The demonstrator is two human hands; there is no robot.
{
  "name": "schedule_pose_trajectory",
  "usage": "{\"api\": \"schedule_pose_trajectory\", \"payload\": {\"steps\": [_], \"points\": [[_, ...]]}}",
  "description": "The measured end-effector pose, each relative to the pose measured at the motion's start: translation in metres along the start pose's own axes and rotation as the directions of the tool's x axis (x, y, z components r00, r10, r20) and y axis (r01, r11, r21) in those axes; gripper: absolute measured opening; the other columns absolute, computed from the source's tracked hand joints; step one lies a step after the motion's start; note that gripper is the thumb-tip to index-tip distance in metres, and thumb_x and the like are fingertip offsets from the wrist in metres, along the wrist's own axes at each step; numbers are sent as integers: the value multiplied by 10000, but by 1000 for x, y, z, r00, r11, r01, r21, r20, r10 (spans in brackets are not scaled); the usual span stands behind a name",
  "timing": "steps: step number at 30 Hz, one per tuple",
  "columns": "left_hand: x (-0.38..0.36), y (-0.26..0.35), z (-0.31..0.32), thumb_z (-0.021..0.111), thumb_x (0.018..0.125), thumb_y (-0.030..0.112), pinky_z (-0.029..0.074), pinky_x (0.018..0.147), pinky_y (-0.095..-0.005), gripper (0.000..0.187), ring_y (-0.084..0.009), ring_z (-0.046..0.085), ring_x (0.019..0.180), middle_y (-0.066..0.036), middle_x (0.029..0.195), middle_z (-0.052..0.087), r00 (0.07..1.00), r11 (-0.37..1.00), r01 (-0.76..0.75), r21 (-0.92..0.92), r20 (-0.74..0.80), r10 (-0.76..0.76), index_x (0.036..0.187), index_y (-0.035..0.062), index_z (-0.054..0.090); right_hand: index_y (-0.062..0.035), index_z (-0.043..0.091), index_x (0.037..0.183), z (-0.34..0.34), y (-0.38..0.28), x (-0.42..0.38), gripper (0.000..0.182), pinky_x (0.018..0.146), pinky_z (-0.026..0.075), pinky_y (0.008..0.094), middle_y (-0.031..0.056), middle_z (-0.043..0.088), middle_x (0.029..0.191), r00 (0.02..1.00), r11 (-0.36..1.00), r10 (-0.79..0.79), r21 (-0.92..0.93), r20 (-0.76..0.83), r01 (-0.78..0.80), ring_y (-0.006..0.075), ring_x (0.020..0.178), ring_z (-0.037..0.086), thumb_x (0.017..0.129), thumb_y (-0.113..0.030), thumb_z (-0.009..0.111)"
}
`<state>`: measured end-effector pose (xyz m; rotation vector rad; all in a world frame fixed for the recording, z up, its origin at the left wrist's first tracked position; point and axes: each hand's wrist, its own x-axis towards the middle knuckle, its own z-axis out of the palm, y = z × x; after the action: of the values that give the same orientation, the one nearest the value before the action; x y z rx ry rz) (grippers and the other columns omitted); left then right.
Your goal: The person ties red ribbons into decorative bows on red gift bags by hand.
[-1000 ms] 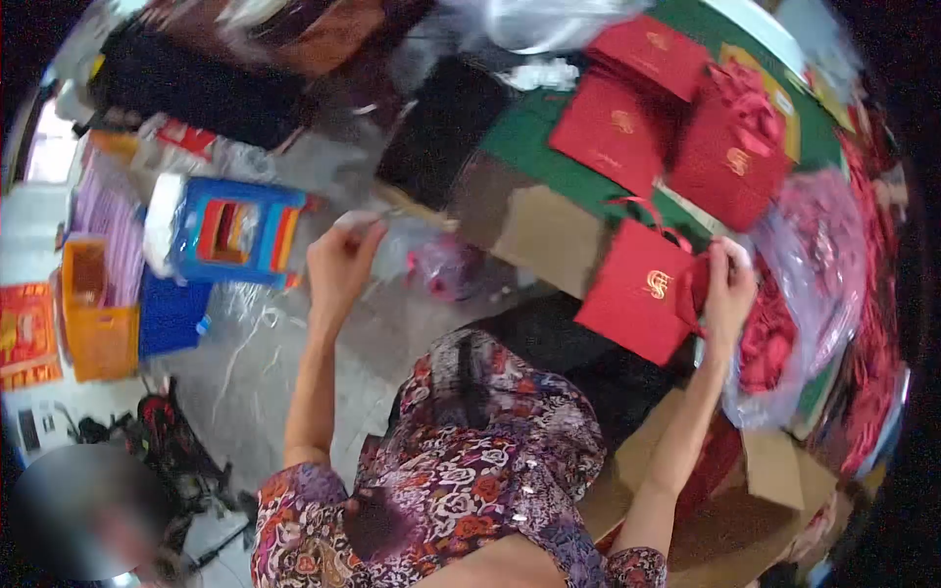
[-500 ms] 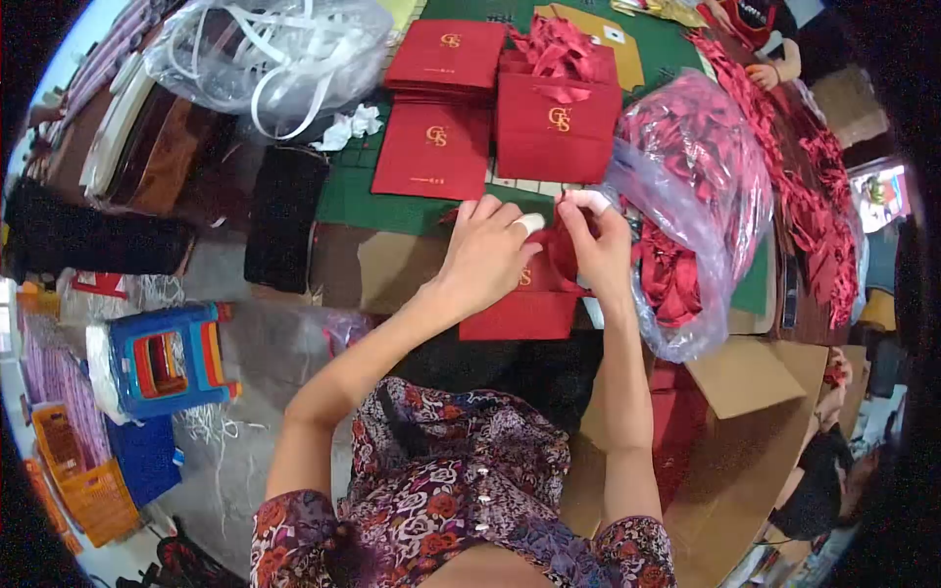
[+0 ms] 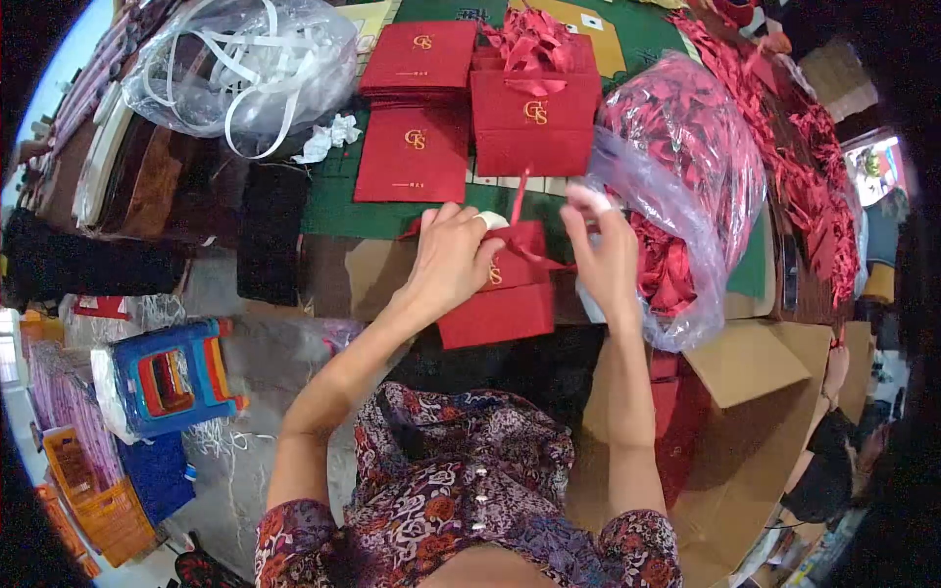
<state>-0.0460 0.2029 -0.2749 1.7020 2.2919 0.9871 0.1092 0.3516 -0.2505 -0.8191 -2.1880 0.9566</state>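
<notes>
My left hand [image 3: 451, 257] grips the upper left part of a small red paper bag [image 3: 498, 316] with a gold logo, its thumb pressed on the front. A red ribbon [image 3: 524, 252] crosses the bag's top; one strand rises upright and another stretches toward my right hand [image 3: 606, 253]. That hand is just right of the bag, thumb and forefinger apart, with no ribbon visible between their tips. White wrapping covers one finger on each hand. Where the strand's right end meets my right hand is blurred.
Behind are stacked flat red bags [image 3: 412, 152] and an upright red bag [image 3: 535, 122] holding ribbons. A plastic sack of red ribbons [image 3: 686, 147] lies right, a bag of white straps [image 3: 245, 73] back left. An open cardboard box [image 3: 750, 441] stands lower right; stacked stools [image 3: 167, 377] are left.
My right hand has parted from the ribbon it was pinching at the bag's top and moved slightly right and down. A ribbon strand now stands up. My left hand keeps hold of the bag.
</notes>
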Motion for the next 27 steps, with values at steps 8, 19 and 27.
{"api": "schedule_pose_trajectory", "payload": {"steps": [8,19,27], "points": [[2,-2,4,735,846,133,404,848,-439,277,-323,583,936,-117,907,659,984,999,-32,24,-173,35,1105,81,651,-38,709,1002,-29,-3,-42,224,760,499,426,149,658,879,968,901,-115,-387,222,196,350,857,627,815,-150,760],[-67,51,-3,689,946,129,515,787,-272,578,-105,613,963,-60,1257,606,936,317,352,-881,320,-149,1445,31,414,-42,676,1125,16,-53,-38,168,571,461,191,-20,638,817,888,755,258,494,380,-431,34,687,573,1011,-138,598],[-83,44,-4,637,971,100,504,740,-252,190,-80,618,859,-22,964,677,838,329,544,-772,516,-175,1145,24,633,-24,660,1110,30,-42,-32,169,676,522,226,8,651,883,899,667,281,605,337,-435,69,744,615,1021,-143,580]]}}
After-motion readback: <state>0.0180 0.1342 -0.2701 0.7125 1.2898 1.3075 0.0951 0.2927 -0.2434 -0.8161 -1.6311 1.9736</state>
